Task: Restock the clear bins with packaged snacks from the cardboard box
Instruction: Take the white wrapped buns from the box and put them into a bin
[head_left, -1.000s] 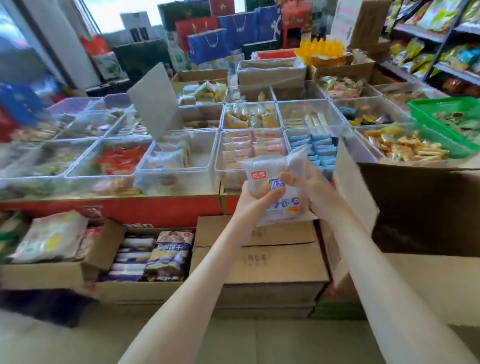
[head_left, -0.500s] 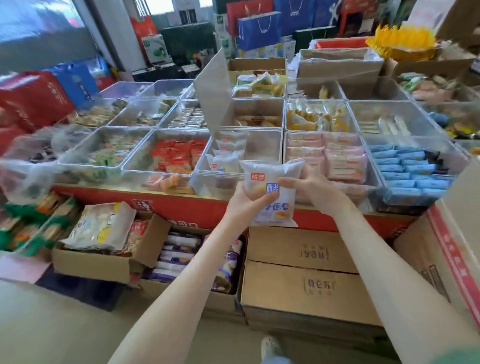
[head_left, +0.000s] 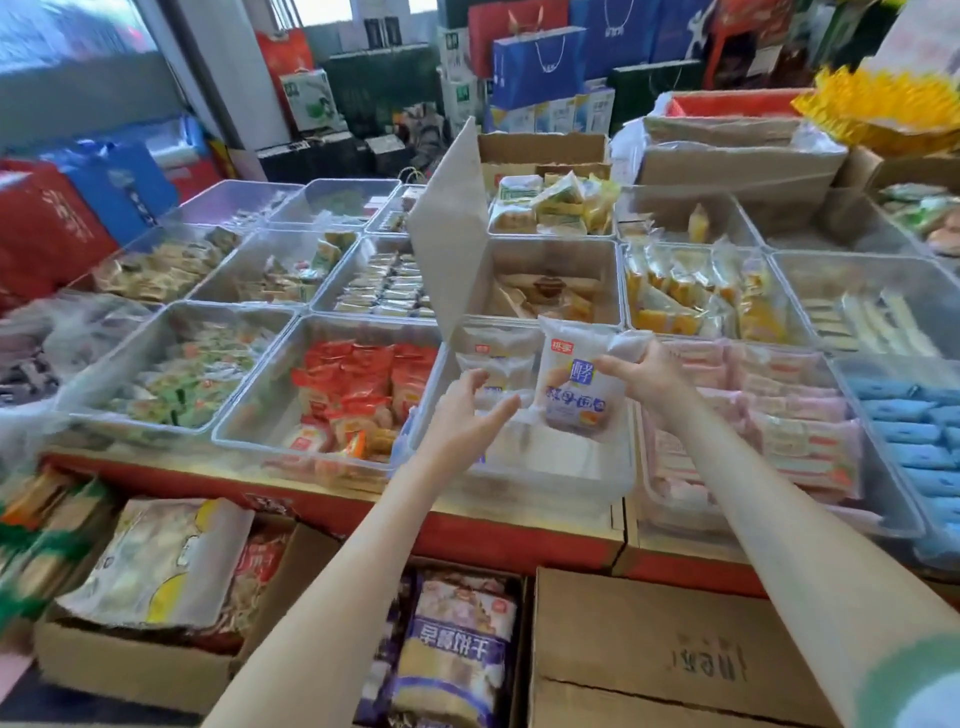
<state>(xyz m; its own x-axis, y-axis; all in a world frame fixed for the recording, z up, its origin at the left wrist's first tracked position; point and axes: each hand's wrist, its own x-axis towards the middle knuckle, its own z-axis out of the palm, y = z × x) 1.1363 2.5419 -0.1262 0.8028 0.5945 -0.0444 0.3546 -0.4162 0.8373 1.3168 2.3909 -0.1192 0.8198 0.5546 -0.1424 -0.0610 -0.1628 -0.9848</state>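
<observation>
Front row, far left: a clear bin of green-wrapped snacks (head_left: 176, 374) sits on the red-fronted counter (head_left: 311, 501). Just beside it stands a bin of red packets (head_left: 358, 384).

The left hand (head_left: 470, 410) hovers over the near left part of the middle clear bin (head_left: 524, 480). Its fingers are spread and loose, it grasps nothing, and it is apart from the packet.

The white snack packet (head_left: 576, 384) is held upright above this bin. A few matching white packets (head_left: 493, 358) lie at the bin's far left. A grey cardboard flap (head_left: 452, 234) stands tilted behind them.

The right hand (head_left: 644, 374) grasps the packet by its upper right edge, thumb in front.

Further right are a bin of pink packets (head_left: 769, 415) and one of blue packets (head_left: 924, 431). A closed cardboard box (head_left: 649, 649) sits below the counter.
</observation>
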